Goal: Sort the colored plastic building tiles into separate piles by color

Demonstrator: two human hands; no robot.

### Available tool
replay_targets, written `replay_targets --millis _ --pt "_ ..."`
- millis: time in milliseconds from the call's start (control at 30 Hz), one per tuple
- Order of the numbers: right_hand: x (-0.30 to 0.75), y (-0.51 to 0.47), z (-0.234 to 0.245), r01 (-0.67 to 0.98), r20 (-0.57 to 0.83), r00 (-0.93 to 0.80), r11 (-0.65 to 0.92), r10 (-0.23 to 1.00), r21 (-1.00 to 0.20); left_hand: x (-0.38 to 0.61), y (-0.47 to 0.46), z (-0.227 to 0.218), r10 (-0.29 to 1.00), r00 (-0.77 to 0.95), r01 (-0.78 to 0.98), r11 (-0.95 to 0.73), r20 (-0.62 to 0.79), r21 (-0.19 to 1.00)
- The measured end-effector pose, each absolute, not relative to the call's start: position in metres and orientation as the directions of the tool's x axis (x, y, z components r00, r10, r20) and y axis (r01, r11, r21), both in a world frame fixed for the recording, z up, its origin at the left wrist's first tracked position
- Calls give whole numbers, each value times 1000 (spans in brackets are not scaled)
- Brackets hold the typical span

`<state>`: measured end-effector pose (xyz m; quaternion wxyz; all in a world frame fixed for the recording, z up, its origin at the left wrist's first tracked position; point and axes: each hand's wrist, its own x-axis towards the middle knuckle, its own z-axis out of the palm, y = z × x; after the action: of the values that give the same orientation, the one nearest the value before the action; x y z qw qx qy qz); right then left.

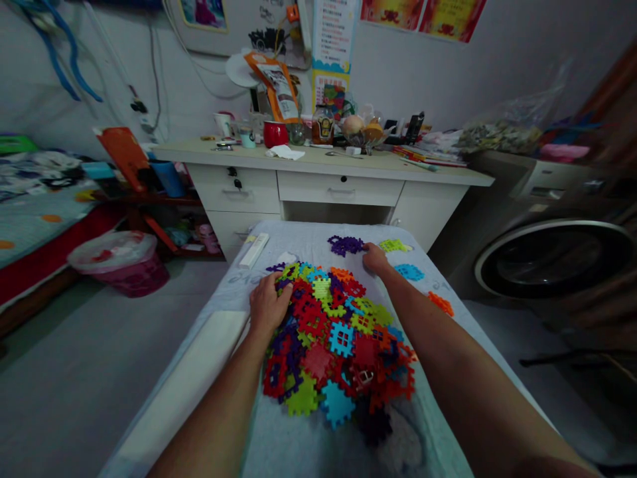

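A heap of interlocking plastic building blocks (314, 323), red, purple, lime, blue and orange with notched edges, covers the middle of the cloth-covered table (279, 451). My left hand (269, 304) rests on the heap's far left edge, thumb apart from the fingers; its fingertips are partly hidden among the pieces. Beyond the heap, my right hand (376, 259) has its fingers closed at the right edge of a small group of purple blocks (345, 245). Right of this hand lie separate lime blocks (394, 245), blue blocks (409, 271) and orange blocks (440, 303).
A long white box (254, 250) lies at the table's far left. Behind stands a white desk (343, 174) with jars, a red mug (275, 134) and papers. A washing machine (547, 226) is on the right, a pink lined bin (124, 265) on the left.
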<state>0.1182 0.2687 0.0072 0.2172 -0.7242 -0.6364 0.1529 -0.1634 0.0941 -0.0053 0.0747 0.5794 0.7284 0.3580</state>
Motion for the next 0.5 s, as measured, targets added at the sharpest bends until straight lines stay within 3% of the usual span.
replay_targets --millis 367,500 --pt "127 254 11 772 127 43 48 991 -634 -165 95 -7 895 -324 796 83 306 600" --pt "129 231 13 694 95 -136 163 986 -702 -164 95 -6 898 -328 786 88 293 612"
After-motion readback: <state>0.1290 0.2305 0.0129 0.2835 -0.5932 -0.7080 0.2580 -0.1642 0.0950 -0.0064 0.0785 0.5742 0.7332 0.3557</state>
